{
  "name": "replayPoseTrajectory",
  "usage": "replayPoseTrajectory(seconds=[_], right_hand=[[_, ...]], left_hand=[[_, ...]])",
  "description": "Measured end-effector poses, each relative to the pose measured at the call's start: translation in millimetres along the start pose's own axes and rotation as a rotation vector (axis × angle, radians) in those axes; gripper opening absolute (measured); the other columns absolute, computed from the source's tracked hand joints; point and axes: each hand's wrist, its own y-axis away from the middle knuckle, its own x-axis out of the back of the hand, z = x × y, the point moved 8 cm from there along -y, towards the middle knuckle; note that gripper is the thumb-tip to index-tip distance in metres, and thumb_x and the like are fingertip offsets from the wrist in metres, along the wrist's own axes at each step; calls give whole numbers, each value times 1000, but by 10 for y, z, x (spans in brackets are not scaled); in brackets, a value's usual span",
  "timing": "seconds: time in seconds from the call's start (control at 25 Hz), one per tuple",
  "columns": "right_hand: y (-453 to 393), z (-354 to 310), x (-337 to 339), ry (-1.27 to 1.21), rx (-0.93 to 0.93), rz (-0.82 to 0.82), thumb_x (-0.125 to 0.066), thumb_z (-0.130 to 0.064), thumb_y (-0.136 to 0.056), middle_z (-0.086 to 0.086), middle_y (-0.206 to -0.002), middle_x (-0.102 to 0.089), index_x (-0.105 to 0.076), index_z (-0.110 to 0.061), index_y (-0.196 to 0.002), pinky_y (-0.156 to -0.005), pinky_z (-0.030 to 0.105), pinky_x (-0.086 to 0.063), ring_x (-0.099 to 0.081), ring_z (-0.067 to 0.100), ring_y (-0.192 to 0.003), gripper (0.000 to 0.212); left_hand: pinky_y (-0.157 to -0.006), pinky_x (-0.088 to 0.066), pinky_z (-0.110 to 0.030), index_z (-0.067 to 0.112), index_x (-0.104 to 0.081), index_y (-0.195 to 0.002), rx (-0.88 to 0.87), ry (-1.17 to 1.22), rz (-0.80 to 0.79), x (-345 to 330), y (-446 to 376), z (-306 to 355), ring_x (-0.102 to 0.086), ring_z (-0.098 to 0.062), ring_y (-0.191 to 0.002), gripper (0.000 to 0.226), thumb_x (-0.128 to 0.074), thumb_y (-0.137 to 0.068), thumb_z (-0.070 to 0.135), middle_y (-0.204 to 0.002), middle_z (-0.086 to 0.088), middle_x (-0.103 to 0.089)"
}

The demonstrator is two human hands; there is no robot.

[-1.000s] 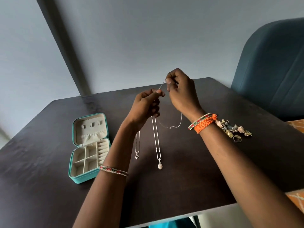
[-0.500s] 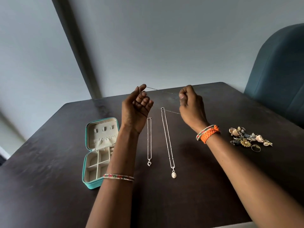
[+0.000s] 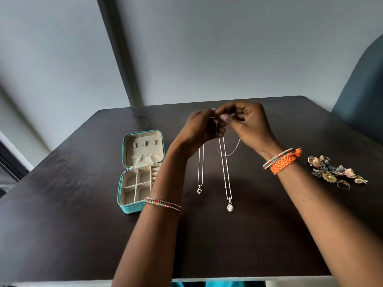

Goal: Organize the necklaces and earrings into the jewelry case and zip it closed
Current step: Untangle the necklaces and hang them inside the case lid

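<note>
My left hand (image 3: pixel 200 129) and my right hand (image 3: pixel 249 124) meet above the table's far middle, both pinching a thin silver chain (image 3: pixel 232 151) whose loop hangs below the right hand. Two more necklaces lie straight on the table beneath them: a short one with a heart pendant (image 3: pixel 199 190) and a longer one with an oval pendant (image 3: pixel 230 207). The teal jewelry case (image 3: pixel 128 206) lies open to the left, its beige compartments empty. A heap of earrings and a ring (image 3: pixel 333 172) sits at the right.
The dark wooden table (image 3: pixel 62 214) ends at a pale front edge near me. A blue upholstered chair (image 3: pixel 362 96) stands at the far right. A grey wall with a dark vertical beam lies behind the table.
My hands were apart with the thin chain stretched between them; now they have come together, and the chain hangs in a slack loop under the right hand.
</note>
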Motion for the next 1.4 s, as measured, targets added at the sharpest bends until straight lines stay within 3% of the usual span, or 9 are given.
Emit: replayPoseTrajectory(seconds=[0.16,0.36,0.52,0.68,0.84,1.04,1.16,1.28,1.4], right_hand=[[-4,127,185,-14,-60,146,-60,2,-86,10,-86,-70,-66,-4,-95,-58,9,-43,-64,-1,-71,11],[24,220,241,52,-96,211,-58,-4,-90,4,-86,-70,-66,-8,-98,-55,13,-46,-65,4,-75,13],[72,320,135,-6,-211,132,-56,-13,-94,1,-69,-64,-68,-18,-87,-41,16,-36,-47,1,-45,14],[162,461,-58,-368,-518,-38,-53,-21,-95,0,-80,-64,-67,-19,-89,-41,18,-32,-38,5,-44,15],[183,455,-144,-469,-534,-181,-57,-14,-91,0,-85,-59,-63,-14,-90,-38,15,-29,-35,2,-43,6],[175,581,-77,-476,-571,-84,-60,-12,-89,0,-72,-51,-64,-10,-92,-37,16,-31,-33,2,-40,5],[165,640,29,-285,-544,-21,-62,-14,-89,4,-69,-47,-66,-8,-85,-41,16,-38,-35,2,-42,9],[155,699,113,-259,-542,45,-60,-18,-91,1,-61,-49,-63,-11,-72,-58,24,-49,-43,5,-50,20],[154,684,85,-395,-545,-20,-57,-12,-91,-4,-59,-55,-64,-12,-75,-64,26,-46,-50,8,-56,17]], left_hand=[[-54,-50,-23,4,-62,-86,-20,-51,-21,4,-17,-16,-56,-14,-52,21,-44,-97,9,-58,-2,-56],[-73,-54,-28,5,-63,-85,-69,-121,-70,-20,-12,-1,-66,-14,-65,18,-48,-95,5,-63,-2,-62],[-63,-53,-19,4,-62,-83,-139,-83,-89,-45,5,59,-62,-10,-57,20,-47,-95,0,-63,-1,-66],[-59,-47,-17,7,-64,-85,-177,-76,-34,23,4,94,-60,-6,-55,18,-49,-95,5,-60,5,-64],[-61,-33,-25,16,-64,-87,-111,-109,24,102,8,63,-60,-4,-55,17,-50,-96,15,-56,9,-61],[-57,-28,-22,17,-64,-78,78,224,-4,110,23,6,-50,-4,-49,26,-45,-95,25,-52,9,-55],[-59,-28,-24,15,-65,-71,77,426,-47,147,31,27,-55,-7,-53,25,-51,-85,31,-59,7,-60],[-61,-28,-25,13,-66,-80,79,503,11,206,16,-33,-62,-7,-59,25,-50,-86,31,-67,5,-68],[-58,-30,-22,11,-64,-98,53,600,101,328,-6,-70,-68,-6,-72,28,-47,-89,31,-84,2,-73]])
